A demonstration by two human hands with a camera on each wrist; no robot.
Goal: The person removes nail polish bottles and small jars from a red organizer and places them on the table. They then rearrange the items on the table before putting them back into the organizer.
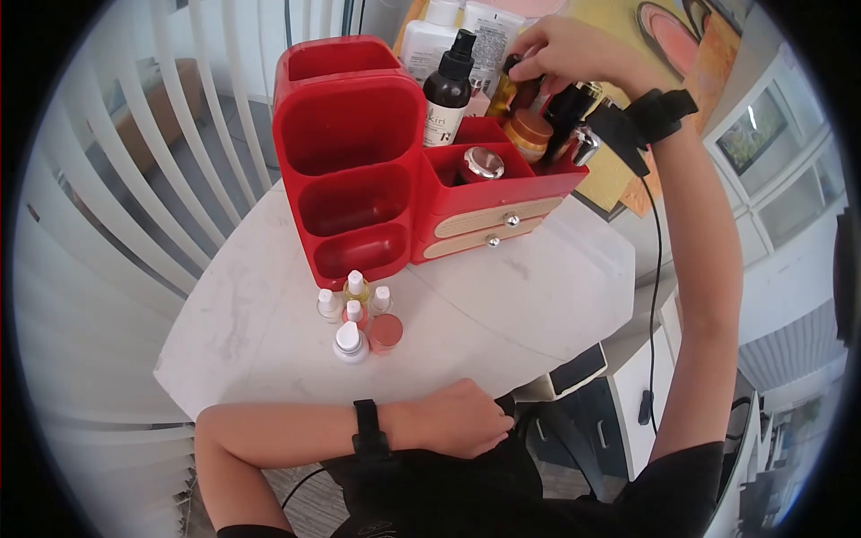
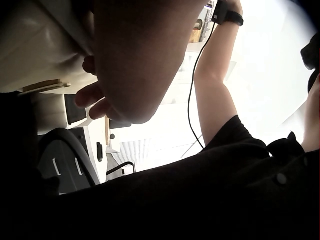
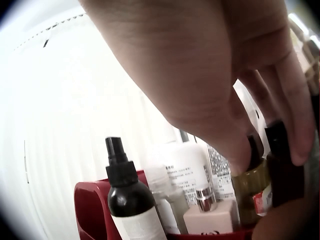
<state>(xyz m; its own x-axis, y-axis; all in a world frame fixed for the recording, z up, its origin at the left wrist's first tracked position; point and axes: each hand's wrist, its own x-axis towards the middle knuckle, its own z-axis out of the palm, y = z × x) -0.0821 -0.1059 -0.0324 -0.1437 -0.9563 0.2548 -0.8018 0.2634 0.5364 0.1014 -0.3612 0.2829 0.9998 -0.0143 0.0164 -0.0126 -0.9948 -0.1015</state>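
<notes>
High at the back of a red desktop organizer [image 1: 502, 191], my right hand [image 1: 574, 56] reaches down among the bottles. Its thumb and a finger pinch the black cap of a yellowish glass bottle [image 3: 248, 187]. A dark bottle [image 3: 285, 175] with a black cap stands right beside it, close to the other fingers. Left of these are a pale pink bottle [image 3: 212, 217] and a black spray bottle [image 3: 131, 200]. A jar with a copper-coloured lid [image 1: 531, 128] sits in front. My left hand [image 1: 466, 420] lies low by the table's near edge, fingers loosely bent, holding nothing visible.
On the white marbled table [image 1: 520, 305], several small bottles with white caps [image 1: 350, 341] and a reddish-lidded jar [image 1: 386, 332] cluster before the organizer's left tower. White bottles and tubes [image 1: 489, 40] stand behind. A cable [image 1: 657, 260] hangs from the right wrist.
</notes>
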